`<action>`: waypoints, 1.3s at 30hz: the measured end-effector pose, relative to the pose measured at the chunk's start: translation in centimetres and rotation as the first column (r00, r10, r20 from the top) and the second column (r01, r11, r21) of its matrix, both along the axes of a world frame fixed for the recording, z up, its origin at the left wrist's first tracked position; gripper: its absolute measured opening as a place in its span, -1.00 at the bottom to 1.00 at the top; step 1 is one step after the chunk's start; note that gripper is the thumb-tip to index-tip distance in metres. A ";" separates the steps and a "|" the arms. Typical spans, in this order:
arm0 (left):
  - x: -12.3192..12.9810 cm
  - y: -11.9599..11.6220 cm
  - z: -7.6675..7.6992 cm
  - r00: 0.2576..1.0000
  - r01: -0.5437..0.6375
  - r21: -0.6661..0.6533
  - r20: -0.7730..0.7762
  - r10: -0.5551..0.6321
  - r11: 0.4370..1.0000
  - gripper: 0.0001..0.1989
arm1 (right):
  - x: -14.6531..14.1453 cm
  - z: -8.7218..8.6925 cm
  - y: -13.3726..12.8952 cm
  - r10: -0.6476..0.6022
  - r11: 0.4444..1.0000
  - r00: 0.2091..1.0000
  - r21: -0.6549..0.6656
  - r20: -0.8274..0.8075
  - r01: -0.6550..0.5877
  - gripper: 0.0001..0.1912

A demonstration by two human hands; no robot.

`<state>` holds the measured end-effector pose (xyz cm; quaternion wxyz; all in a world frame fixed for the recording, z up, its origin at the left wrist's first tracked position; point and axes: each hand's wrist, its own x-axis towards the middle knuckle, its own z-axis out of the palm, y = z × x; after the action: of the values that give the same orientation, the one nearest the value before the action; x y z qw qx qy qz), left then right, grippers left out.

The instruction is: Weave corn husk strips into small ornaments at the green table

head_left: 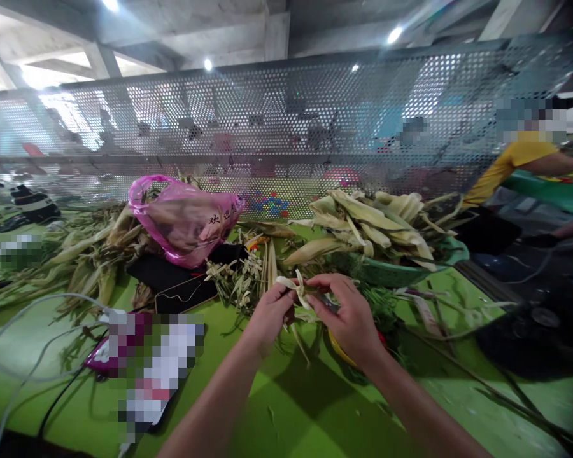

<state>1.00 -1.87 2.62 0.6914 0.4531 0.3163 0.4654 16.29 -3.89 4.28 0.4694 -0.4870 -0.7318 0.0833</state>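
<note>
A small pale piece of folded husk (300, 290), with several short arms like petals, is held up between both hands over the green table. My left hand (274, 312) pinches it from the left with thumb and fingertips. From the right, my right hand (341, 308) grips its other side, fingers bent and close together. Thin strips dangle below the fingers. Beyond my left hand lies a cluster of small pale husk pieces (248, 280) on stems. Part of a yellow and red object (341, 350) shows under my right hand.
Dried corn husks (377, 222) fill a green basket (391, 273) at the back right. A pink plastic bag (186, 219) stands back left, with more husks (105, 254) beside it. A phone (165, 375), cables and a purple power strip (119, 346) lie left. A person in yellow (516, 159) is far right.
</note>
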 end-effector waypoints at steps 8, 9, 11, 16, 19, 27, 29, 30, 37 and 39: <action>-0.1 0.0 -0.1 0.998 -0.002 0.150 -0.059 0.011 0.989 -0.77 | 0.0 0.1 0.6 0.053 0.879 0.932 -0.427 -0.357 -0.213 -0.77; -0.1 0.0 -0.1 0.998 0.001 0.155 -0.063 0.008 0.988 -0.78 | -0.1 0.1 0.6 0.059 0.862 0.921 -0.445 -0.385 -0.241 -0.77; -0.2 0.0 0.0 0.996 0.007 0.161 -0.086 0.006 0.987 -0.77 | -0.1 0.2 0.6 0.061 0.855 0.907 -0.446 -0.417 -0.263 -0.78; -0.4 0.0 0.2 0.993 -0.034 0.168 -0.108 0.053 0.985 -0.73 | -0.3 0.0 0.4 0.033 0.896 0.914 -0.394 -0.404 -0.206 -0.82; -0.2 -0.1 0.4 0.994 -0.088 0.153 -0.053 0.097 0.984 -0.74 | -0.7 -0.4 0.2 0.068 0.863 0.876 -0.412 -0.477 -0.291 -0.80; 0.3 -0.4 0.4 0.993 -0.117 0.082 0.021 0.115 0.990 -0.76 | -1.1 -1.9 0.5 0.037 0.836 0.760 -0.397 -0.648 -0.379 -0.74; 0.3 -0.4 0.1 0.993 -0.110 0.048 0.048 0.108 0.993 -0.74 | -0.9 -2.1 0.5 0.030 0.849 0.770 -0.390 -0.637 -0.356 -0.76; 0.3 -0.4 0.1 0.993 -0.105 0.038 0.056 0.103 0.994 -0.73 | -0.9 -2.1 0.5 0.027 0.857 0.778 -0.386 -0.627 -0.341 -0.78; 0.8 -0.6 -0.3 0.978 -0.145 -0.044 0.142 0.150 0.988 -0.73 | -1.5 -2.1 0.2 -0.025 0.909 0.768 -0.334 -0.640 -0.248 -0.81; 1.0 -0.8 -0.4 0.974 -0.140 -0.097 0.167 0.155 0.985 -0.73 | -1.6 -2.0 0.1 -0.036 0.919 0.753 -0.318 -0.656 -0.233 -0.82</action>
<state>2.03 -2.62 2.26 0.6984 0.3562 0.3069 0.5395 14.70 -3.76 2.26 0.5849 -0.4690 -0.5175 0.4125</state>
